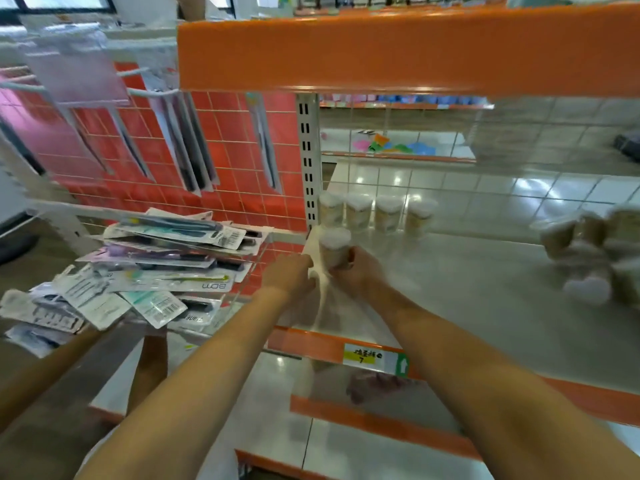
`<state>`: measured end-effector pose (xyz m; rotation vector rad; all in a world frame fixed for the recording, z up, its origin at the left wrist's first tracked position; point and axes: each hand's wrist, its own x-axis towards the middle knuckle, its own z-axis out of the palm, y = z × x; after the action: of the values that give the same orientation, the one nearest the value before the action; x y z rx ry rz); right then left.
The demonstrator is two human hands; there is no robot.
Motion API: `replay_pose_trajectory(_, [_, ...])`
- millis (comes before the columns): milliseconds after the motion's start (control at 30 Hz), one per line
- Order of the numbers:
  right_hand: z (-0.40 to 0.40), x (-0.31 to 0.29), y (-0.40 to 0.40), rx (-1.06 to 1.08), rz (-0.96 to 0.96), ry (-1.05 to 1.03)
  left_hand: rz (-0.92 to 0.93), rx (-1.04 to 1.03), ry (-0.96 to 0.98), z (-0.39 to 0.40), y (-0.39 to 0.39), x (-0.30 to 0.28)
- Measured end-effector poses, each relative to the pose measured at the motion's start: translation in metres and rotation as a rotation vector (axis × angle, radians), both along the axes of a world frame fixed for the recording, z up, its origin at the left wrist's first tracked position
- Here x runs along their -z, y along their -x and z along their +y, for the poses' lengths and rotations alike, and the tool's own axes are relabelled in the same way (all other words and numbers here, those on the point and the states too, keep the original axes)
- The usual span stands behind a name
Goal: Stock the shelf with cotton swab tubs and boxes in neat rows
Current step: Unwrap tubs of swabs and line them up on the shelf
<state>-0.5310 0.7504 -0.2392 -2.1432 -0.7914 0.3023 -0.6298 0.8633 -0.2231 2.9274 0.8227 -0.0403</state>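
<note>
A row of several clear cotton swab tubs (375,212) stands at the back left of the metal shelf (467,289). In front of that row, my right hand (353,271) grips one more swab tub (334,245), upright near the shelf's left post. My left hand (289,275) pinches a piece of clear plastic wrap (320,289) that hangs down beside the tub. A blurred bundle of wrapped tubs (595,251) lies on the shelf at the far right.
A clear bin (242,303) heaped with packaged toothbrushes sits left of the shelf. An orange shelf (398,50) overhangs above. Packaged items hang on an orange grid wall (235,133). Another person's arm (149,368) reaches in at lower left. A price label (374,356) marks the shelf edge.
</note>
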Motion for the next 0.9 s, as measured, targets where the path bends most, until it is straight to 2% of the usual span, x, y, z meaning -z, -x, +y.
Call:
replay_pose_trajectory(100, [0.015, 0.001, -0.004, 0.028, 0.053, -0.035, -0.105, 0.000, 0.062, 0.017, -0.010, 0.003])
replay_pose_trajectory(200, [0.024, 0.003, -0.007, 0.040, 0.075, -0.051, -0.254, -0.048, 0.262, 0.032, -0.022, -0.001])
replay_pose_trajectory(333, [0.036, 0.012, -0.016, 0.032, 0.120, -0.077, -0.329, -0.079, 0.487, 0.040, -0.038, -0.007])
replay_pose_trajectory(500, [0.045, 0.017, -0.027, 0.024, 0.044, -0.069, -0.407, -0.072, 0.496, 0.043, -0.056, -0.004])
replay_pose_trajectory(733, [0.050, 0.019, -0.038, 0.062, 0.034, -0.065, -0.455, -0.100, 0.454, 0.044, -0.070, 0.000])
replay_pose_trajectory(800, [0.052, 0.022, -0.039, 0.075, 0.083, -0.126, -0.468, -0.103, 0.434, 0.044, -0.072, 0.001])
replay_pose_trajectory(900, [0.055, 0.027, -0.042, 0.108, -0.010, -0.086, -0.478, -0.104, 0.402, 0.042, -0.074, 0.003])
